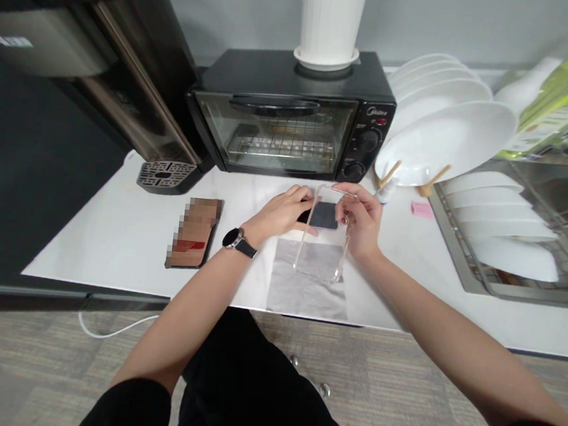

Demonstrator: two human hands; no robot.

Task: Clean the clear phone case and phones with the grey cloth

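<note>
A clear phone case (305, 232) is held up at its upper right edge by my right hand (363, 221), its fingers closed in a pinch. Behind it, at the counter, is a dark flat phone (324, 215). My left hand (284, 211), wearing a watch on the wrist, has its fingers and thumb around the phone's left end. A grey cloth (305, 302) lies flat at the counter's front edge, below the case. Part of the phone is hidden by my left hand.
A black toaster oven (286, 136) stands behind my hands, with a white pot (333, 17) on top. A dark-edged flat object (194, 234), pixelated, lies left. White plates (446, 141) stand in a rack at right, near a pink sponge-like piece (421, 209) and a sink (472, 285).
</note>
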